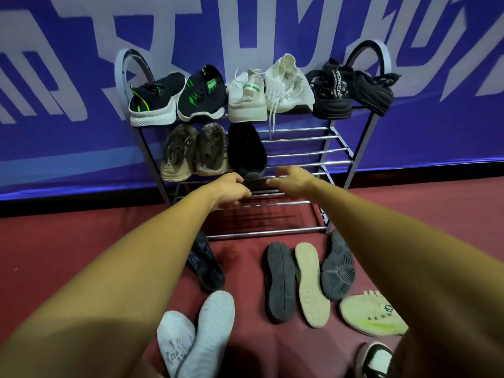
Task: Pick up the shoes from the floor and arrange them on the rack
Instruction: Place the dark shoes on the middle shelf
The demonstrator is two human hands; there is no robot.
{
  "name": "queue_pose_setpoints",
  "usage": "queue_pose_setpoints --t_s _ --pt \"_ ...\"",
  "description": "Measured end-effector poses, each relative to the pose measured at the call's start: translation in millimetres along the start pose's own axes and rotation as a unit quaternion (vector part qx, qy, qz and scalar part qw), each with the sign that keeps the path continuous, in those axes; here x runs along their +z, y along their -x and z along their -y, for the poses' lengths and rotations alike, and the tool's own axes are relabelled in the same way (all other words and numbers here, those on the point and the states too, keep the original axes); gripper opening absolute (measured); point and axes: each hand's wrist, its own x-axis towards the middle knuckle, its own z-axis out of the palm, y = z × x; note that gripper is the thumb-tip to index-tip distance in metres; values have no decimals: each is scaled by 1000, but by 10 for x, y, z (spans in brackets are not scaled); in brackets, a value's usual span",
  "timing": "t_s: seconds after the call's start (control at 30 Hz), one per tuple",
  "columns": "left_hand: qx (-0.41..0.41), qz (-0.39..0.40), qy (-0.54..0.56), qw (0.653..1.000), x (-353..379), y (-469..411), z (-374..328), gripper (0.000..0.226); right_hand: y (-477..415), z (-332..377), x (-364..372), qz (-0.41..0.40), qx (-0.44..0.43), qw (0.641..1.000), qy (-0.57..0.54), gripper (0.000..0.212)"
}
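A metal shoe rack stands against the wall. Its top shelf carries a black-and-green pair, a white pair and a black pair. On the middle shelf sit a tan pair and one black shoe. My left hand and my right hand hover at the front bar of that shelf, just below the black shoe's heel, with fingers loosely curled and nothing visibly held. On the floor lie a black shoe, three sole-up shoes, a white pair and a white-and-yellow shoe.
The right half of the middle shelf and the bottom shelf show bare bars. A black-and-white shoe lies at the lower right edge. A blue banner covers the wall behind, above red floor.
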Motion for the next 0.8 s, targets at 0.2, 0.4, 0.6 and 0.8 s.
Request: queue_pose_setpoints --t_s 0.2,0.4,0.6,0.8 --pt "42 47 -154 986 425 16 131 47 344 -480 -43 10 46 998 32 57" --pt "78 76 -316 942 837 -121 130 54 589 -1364 142 16 142 988 54 44" --pt "105 127 -444 881 1318 -359 189 55 698 -2143 521 66 215 972 65 37" --pt "119 166 -400 893 2224 -603 330 52 558 -2633 606 78 239 965 69 35"
